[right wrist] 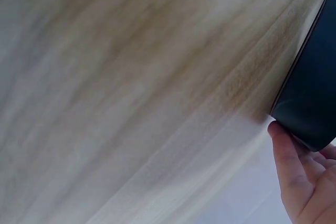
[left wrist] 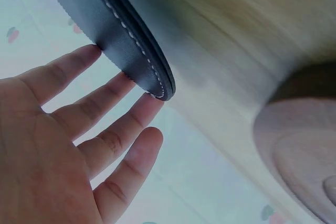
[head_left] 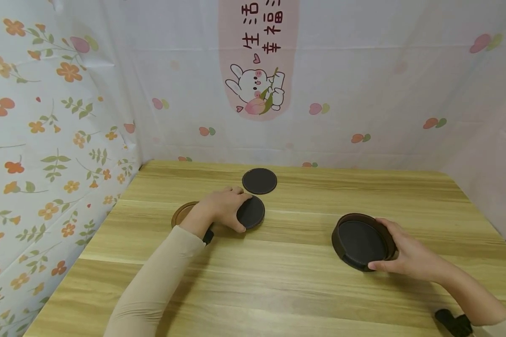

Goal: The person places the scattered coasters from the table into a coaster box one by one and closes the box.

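Observation:
My left hand [head_left: 226, 208] pinches a round black coaster [head_left: 253, 213] between thumb and fingers. Pale stitching runs along that coaster's rim [left wrist: 137, 40] in the left wrist view, where the edge looks layered; whether more than one is held I cannot tell. Just behind it, another black coaster [head_left: 259, 181] lies flat on the table. On the right, my right hand [head_left: 409, 252] grips the side of a round dark coaster holder [head_left: 340, 245], which has a notch in its front wall. Inside the holder is a black surface [head_left: 360, 241]. The right wrist view shows only the holder's outer wall [right wrist: 312, 87].
A round brown wooden piece [head_left: 181, 215] with a ringed face lies left of the coasters, partly hidden by my left wrist. The wood-grain table [head_left: 286, 285] meets a patterned cloth [head_left: 341, 84] at the back, and a flowered cloth [head_left: 46, 154] hangs at the left.

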Tool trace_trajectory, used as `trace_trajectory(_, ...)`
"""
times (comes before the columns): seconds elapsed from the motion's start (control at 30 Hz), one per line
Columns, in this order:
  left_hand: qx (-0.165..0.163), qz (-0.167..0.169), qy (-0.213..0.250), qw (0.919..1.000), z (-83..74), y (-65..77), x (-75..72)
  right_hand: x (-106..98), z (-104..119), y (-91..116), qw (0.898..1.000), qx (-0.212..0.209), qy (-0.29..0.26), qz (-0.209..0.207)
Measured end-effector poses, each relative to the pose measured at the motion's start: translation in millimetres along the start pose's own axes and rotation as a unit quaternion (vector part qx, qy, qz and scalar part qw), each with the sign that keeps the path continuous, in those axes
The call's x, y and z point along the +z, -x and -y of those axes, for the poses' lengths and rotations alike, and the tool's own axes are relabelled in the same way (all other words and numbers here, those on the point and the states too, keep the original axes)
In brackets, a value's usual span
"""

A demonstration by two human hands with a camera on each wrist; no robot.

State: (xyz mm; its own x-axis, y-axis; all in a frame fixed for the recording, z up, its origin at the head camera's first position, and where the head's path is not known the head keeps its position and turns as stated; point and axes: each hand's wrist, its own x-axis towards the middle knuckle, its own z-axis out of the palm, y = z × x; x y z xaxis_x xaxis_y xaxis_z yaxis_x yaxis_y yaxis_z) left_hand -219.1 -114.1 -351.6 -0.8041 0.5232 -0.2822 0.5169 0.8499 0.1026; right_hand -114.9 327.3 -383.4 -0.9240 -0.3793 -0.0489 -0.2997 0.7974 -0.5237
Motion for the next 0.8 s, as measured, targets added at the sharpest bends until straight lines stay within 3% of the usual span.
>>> trace_trajectory(0.8,0.04,0.003,-0.005,0.9992,-33.6,-4.8,-2.3,-1.5,-2.1,0.0,1.0,-0.008,-0.015,-0.002)
